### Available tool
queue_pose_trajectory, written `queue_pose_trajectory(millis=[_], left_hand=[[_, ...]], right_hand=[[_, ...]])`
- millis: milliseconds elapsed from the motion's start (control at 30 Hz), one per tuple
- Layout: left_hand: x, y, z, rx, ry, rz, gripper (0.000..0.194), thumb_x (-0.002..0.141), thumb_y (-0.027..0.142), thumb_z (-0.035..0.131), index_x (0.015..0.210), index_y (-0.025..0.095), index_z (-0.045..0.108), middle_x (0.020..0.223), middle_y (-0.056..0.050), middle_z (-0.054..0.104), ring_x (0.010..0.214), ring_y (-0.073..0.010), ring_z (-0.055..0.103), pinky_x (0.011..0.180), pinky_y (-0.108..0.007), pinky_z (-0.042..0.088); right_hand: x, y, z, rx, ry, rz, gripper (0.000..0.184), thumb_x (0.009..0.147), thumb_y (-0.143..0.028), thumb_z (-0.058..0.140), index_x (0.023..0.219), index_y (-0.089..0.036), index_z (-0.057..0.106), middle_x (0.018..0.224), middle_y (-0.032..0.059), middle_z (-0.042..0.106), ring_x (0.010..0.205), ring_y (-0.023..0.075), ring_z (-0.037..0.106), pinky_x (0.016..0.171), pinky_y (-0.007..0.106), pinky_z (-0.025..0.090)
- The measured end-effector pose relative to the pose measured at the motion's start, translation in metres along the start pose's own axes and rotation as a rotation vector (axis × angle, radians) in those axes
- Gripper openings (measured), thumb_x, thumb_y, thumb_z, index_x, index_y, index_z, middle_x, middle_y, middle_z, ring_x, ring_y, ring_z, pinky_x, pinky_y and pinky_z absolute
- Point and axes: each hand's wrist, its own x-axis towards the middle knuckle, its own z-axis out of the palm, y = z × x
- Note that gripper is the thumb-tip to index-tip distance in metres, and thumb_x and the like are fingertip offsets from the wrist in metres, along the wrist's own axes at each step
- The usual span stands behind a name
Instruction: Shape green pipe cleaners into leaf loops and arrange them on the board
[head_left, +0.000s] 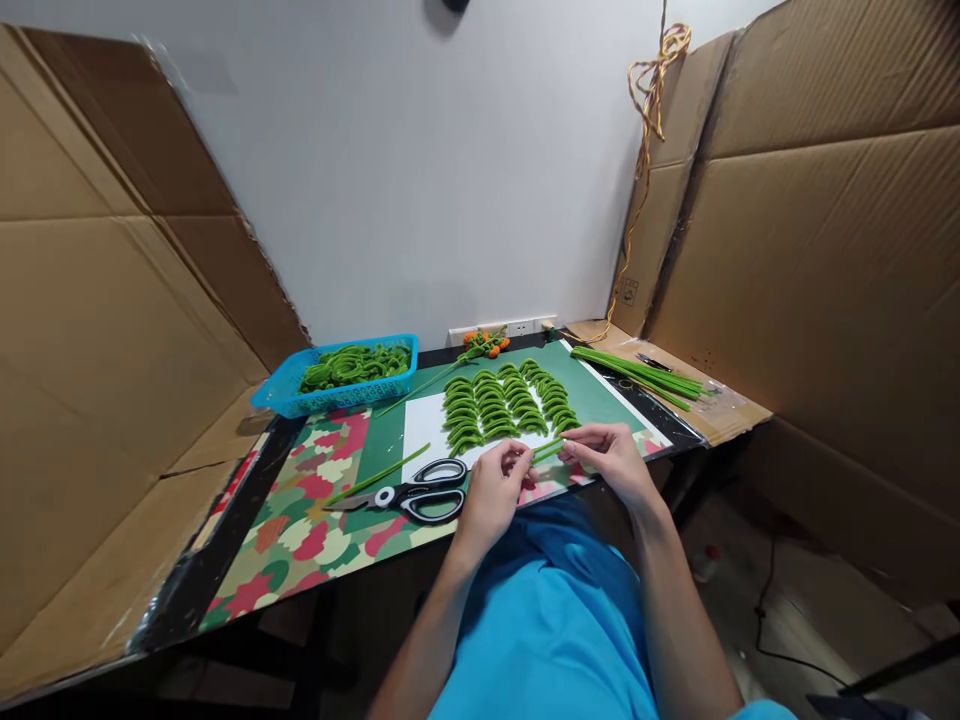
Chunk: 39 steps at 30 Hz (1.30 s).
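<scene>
Between my two hands, close to the table's front edge, stretches a short green pipe cleaner (547, 450). My left hand (498, 482) pinches its left end, and my right hand (604, 456) pinches the right end. Just beyond them, bent green pipe cleaner pieces (493, 405) lie in several neat columns on a white sheet (421, 428). Left of my left hand rest black-handled scissors (409, 495), blades pointing left. A longer straight green pipe cleaner (386, 470) lies beside the scissors.
A blue basket (289, 400) of curled green pieces stands at the back left. An orange-and-green pipe cleaner flower (487, 344) lies at the back. Long green stems (637, 375) are bundled at the right. Cardboard walls (832, 220) flank the table, and a twisted cord (641, 190) hangs down.
</scene>
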Motion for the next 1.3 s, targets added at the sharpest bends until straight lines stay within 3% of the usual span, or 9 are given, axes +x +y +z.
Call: queue_pose_trajectory(millis=[167, 367, 633, 1033, 1300], left_hand=[[0.0027, -0.0010, -0.0009, -0.048, 0.015, -0.018, 0.036, 0.091, 0.054, 0.069, 0.097, 0.019, 0.066, 0.081, -0.006, 0.076, 0.073, -0.0226, 0.076, 0.053, -0.024, 0.050], [0.0016, 0.0010, -0.0018, -0.039, -0.048, -0.017, 0.042, 0.097, 0.058, 0.062, 0.084, 0.019, 0.066, 0.066, -0.002, 0.072, 0.048, -0.0145, 0.059, 0.047, -0.024, 0.043], [0.0003, 0.0047, -0.0026, -0.004, -0.083, 0.005, 0.040, 0.097, 0.057, 0.063, 0.084, 0.019, 0.066, 0.065, 0.000, 0.069, 0.052, -0.0143, 0.056, 0.052, -0.025, 0.042], [-0.0004, 0.0018, -0.0046, 0.017, -0.052, 0.004, 0.040, 0.097, 0.057, 0.062, 0.086, 0.019, 0.064, 0.066, 0.000, 0.067, 0.050, -0.0130, 0.054, 0.051, -0.024, 0.042], [-0.0005, -0.0015, -0.0023, 0.020, -0.012, 0.018, 0.036, 0.100, 0.055, 0.058, 0.091, 0.020, 0.062, 0.070, 0.000, 0.068, 0.055, -0.0135, 0.057, 0.054, -0.024, 0.044]], right_hand=[[0.0003, 0.0030, -0.0030, -0.004, 0.016, -0.006, 0.046, 0.070, -0.052, 0.095, 0.095, -0.016, 0.086, 0.084, 0.0120, 0.085, 0.076, 0.0293, 0.083, 0.062, 0.034, 0.065], [0.0002, 0.0033, -0.0005, 0.010, 0.064, -0.038, 0.047, 0.071, -0.054, 0.094, 0.099, -0.017, 0.086, 0.091, 0.0124, 0.086, 0.084, 0.0321, 0.084, 0.078, 0.043, 0.069], [-0.0013, 0.0061, 0.0014, 0.013, 0.069, -0.071, 0.044, 0.075, -0.051, 0.093, 0.103, -0.017, 0.087, 0.095, 0.0128, 0.086, 0.089, 0.0331, 0.084, 0.083, 0.045, 0.069], [-0.0035, 0.0025, -0.0003, -0.040, 0.023, -0.056, 0.042, 0.072, -0.052, 0.094, 0.095, -0.017, 0.087, 0.087, 0.0121, 0.085, 0.081, 0.0318, 0.083, 0.068, 0.038, 0.067], [-0.0029, 0.0057, 0.0004, -0.047, 0.034, -0.065, 0.040, 0.073, -0.052, 0.093, 0.093, -0.018, 0.087, 0.088, 0.0119, 0.085, 0.081, 0.0330, 0.083, 0.071, 0.041, 0.068]])
